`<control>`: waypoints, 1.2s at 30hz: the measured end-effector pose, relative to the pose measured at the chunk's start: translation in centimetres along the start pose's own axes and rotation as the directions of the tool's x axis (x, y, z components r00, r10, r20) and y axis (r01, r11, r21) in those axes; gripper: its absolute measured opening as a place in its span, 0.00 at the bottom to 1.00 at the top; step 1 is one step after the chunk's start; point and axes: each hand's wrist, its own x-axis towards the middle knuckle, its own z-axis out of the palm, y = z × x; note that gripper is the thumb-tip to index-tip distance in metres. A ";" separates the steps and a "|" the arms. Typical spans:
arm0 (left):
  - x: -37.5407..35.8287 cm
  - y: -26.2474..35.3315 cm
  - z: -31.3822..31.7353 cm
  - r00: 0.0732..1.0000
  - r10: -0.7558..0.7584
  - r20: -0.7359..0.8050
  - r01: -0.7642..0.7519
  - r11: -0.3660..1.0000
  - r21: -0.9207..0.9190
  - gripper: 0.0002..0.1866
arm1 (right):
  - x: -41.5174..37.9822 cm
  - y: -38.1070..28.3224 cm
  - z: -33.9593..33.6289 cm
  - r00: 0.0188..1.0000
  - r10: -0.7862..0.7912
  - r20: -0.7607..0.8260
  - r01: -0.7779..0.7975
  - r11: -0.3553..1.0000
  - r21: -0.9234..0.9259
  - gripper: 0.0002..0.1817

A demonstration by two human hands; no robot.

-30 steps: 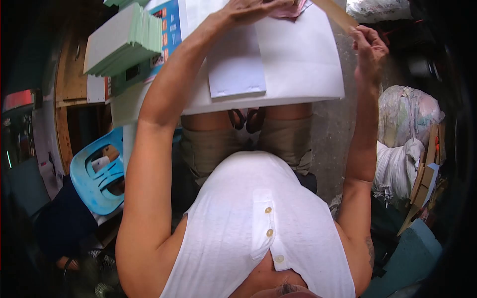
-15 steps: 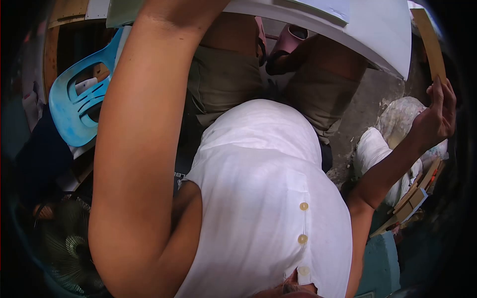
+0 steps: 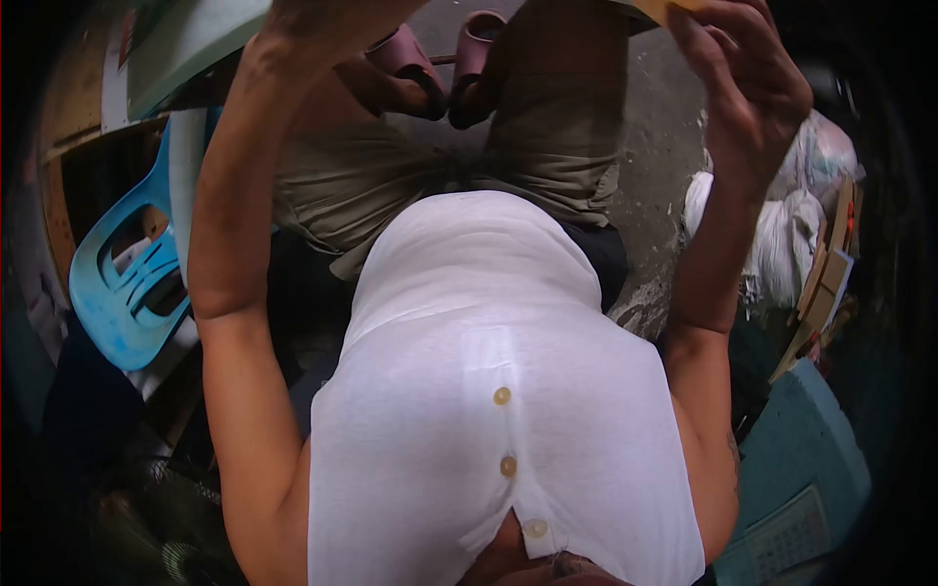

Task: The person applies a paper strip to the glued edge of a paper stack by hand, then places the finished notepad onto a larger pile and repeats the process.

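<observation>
At the top left, my left hand [image 3: 327, 21] shows only its wrist and back; the fingers lie beyond the frame's upper edge, so what they hold or touch is hidden. My right hand [image 3: 747, 73] is raised at the top right, its fingers pinched on the end of a thin yellowish-brown strip [image 3: 657, 10]. Most of that strip is cut off by the upper edge. Between my arms are my white buttoned shirt [image 3: 469, 303] and brown shorts [image 3: 552, 146].
A blue plastic chair [image 3: 127, 283] stands at the left, below a pale-topped surface [image 3: 186, 49]. Pink footwear [image 3: 479, 34] is on the grey floor. White sacks [image 3: 787, 244], stacked flat pieces [image 3: 826, 283] and a teal box [image 3: 801, 469] are at the right.
My right hand has moved inward and up with the strip. My left arm has drawn back toward the left. The large white panel across the top has left view, exposing more footwear and floor.
</observation>
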 end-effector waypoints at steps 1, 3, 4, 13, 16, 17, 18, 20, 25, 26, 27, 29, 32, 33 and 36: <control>-1.5 0.0 -0.5 0.995 -0.102 0.009 0.102 0.995 -0.021 0.25 | -0.3 -0.1 0.1 1.000 0.002 0.013 -0.002 1.000 0.003 0.07; -3.3 0.4 -1.1 0.980 -0.196 -0.028 0.190 0.970 -0.151 0.23 | -0.7 -1.7 0.6 1.000 0.005 0.030 -0.003 0.998 -0.060 0.05; -3.5 0.8 -1.0 0.977 -0.200 -0.068 0.177 0.950 -0.257 0.20 | -0.7 -2.4 0.8 0.999 0.004 0.033 -0.001 0.995 -0.095 0.04; -7.2 3.1 -0.8 0.965 -0.259 0.046 0.259 0.907 -0.332 0.14 | -3.6 -3.6 -0.6 0.978 0.207 -0.024 -0.208 0.971 -0.122 0.02; -6.7 3.7 -0.7 0.982 -0.183 0.035 0.185 0.931 -0.316 0.17 | -4.3 -3.1 -1.2 0.974 0.223 -0.029 -0.224 0.971 -0.082 0.02; -6.6 3.7 -0.7 0.990 -0.135 0.048 0.143 0.948 -0.284 0.18 | -4.5 -3.0 -1.2 0.965 0.260 -0.023 -0.261 0.965 -0.006 0.03; -6.7 3.9 -0.8 0.994 -0.088 0.066 0.102 0.962 -0.253 0.18 | -4.6 -2.9 -1.1 0.953 0.302 -0.014 -0.300 0.951 0.070 0.03; -7.1 4.8 -0.8 0.989 -0.105 0.103 0.123 0.974 -0.188 0.18 | -4.6 -2.9 -1.0 0.946 0.325 0.005 -0.325 0.946 0.000 0.03; -7.9 6.1 0.2 0.978 -0.059 0.198 0.097 0.976 -0.193 0.20 | -5.4 -2.5 -1.4 0.956 0.291 0.044 -0.290 0.957 -0.032 0.02; -8.0 6.4 0.4 0.975 -0.046 0.217 0.091 0.975 -0.205 0.20 | -5.6 -2.4 -1.4 0.957 0.288 0.029 -0.287 0.957 -0.043 0.02; -8.3 6.3 0.6 0.974 -0.020 0.224 0.065 0.978 -0.197 0.20 | -5.7 -2.4 -1.4 0.959 0.284 0.014 -0.283 0.958 -0.053 0.02; -8.3 6.3 0.2 0.977 -0.037 0.208 0.071 0.985 -0.160 0.20 | -6.1 -2.6 -1.1 0.950 0.311 0.002 -0.310 0.948 -0.075 0.02; -6.8 5.8 -1.1 0.984 -0.157 0.090 0.171 0.967 -0.187 0.20 | -5.4 -3.2 -0.8 0.965 0.261 0.024 -0.259 0.963 -0.073 0.02; -6.4 5.9 -1.8 0.962 -0.262 0.074 0.271 0.949 -0.162 0.19 | -4.8 -3.5 -0.5 0.963 0.266 0.042 -0.265 0.963 -0.041 0.02; -5.7 4.4 -2.7 0.913 -0.408 0.002 0.399 0.892 -0.211 0.18 | -3.1 -3.7 0.3 0.944 0.327 0.051 -0.327 0.945 -0.008 0.01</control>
